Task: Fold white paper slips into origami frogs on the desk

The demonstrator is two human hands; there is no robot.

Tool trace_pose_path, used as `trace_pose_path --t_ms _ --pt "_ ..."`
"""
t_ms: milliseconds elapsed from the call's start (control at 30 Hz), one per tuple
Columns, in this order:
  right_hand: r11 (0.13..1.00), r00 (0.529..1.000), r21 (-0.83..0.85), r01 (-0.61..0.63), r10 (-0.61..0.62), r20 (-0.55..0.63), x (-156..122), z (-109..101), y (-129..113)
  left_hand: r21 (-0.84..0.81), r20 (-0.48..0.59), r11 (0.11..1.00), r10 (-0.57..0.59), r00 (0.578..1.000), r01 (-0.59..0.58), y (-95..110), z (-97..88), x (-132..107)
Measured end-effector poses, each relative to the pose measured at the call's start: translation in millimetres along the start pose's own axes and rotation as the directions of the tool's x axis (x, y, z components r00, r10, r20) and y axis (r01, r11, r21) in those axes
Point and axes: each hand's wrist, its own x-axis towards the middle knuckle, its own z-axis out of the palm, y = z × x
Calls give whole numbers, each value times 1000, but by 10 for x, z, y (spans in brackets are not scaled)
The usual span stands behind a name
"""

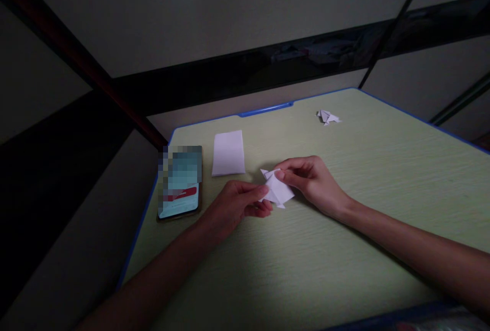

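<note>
A small piece of folded white paper (278, 192) is held over the middle of the table, with pointed flaps at its upper left and lower edge. My left hand (245, 199) pinches its left side, thumb on top and fingers curled beneath. From the right, my right hand (309, 180) grips its upper edge between thumb and fingers. Both hands are closed on the same paper, and the fingers underneath are partly hidden. Farther back on the right, a finished-looking folded paper figure (327, 117), shaped like a frog, rests on the table.
A stack of white paper (228, 153) lies behind my left hand. To its left is a phone (179, 203) with a lit, partly blurred screen. The pale green table (383, 168) has a blue edge, and dark-banded panels (237, 15) rise behind it.
</note>
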Motion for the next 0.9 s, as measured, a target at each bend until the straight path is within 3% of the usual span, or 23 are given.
trace_pose_path --t_ms 167,433,700,900 --pt "999 1000 42 -10 9 13 12 -10 31 42 -21 998 39 999 -39 -13 13 9" --pt "971 998 234 -59 53 33 24 39 62 215 -145 965 184 972 -150 -5 116 -30" --pt "967 996 240 -89 85 27 -5 65 24 361 -161 898 326 932 -252 -46 182 -48" --pt "961 997 268 -72 60 52 3 28 81 394 -163 879 352 922 -266 -72 169 -38"
